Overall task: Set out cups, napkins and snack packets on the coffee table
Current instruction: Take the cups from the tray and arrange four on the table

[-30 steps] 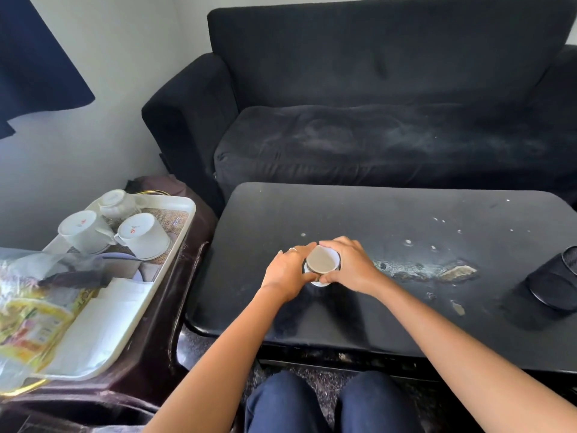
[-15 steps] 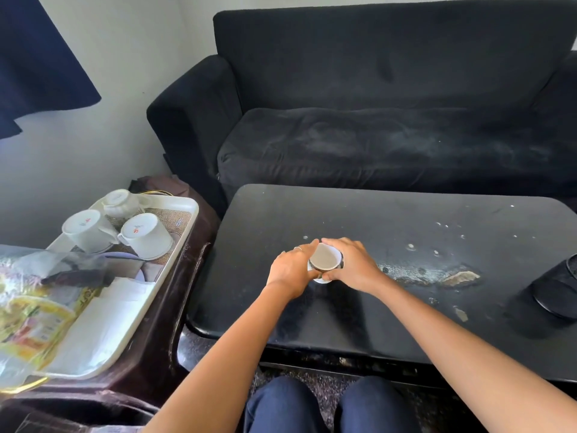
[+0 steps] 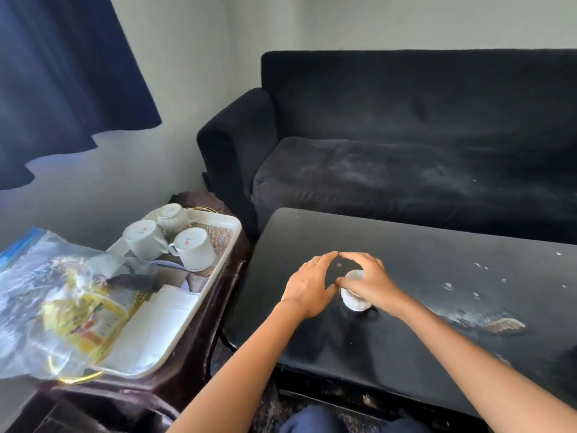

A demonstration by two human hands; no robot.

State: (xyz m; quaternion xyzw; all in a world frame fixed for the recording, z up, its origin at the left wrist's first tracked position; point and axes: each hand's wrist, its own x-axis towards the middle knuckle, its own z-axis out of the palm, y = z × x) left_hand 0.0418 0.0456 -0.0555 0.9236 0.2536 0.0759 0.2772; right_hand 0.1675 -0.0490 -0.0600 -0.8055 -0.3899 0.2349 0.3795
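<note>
Black upholstery covered the sofa, which filled the view from twelve to three o'clock. Below it, toward four o'clock, lay the dark coffee table, its top scuffed and flecked. At nine o'clock a white tray carried a clear bag of snack packets, folded white napkins and three overturned white cups. Near the centre of the view, one small white cup stood on the table. The right hand curled over that cup's rim, gripping it. The left hand, ring on one finger, hovered just beside it at nine o'clock, fingers extended and relaxed, holding nothing.
</note>
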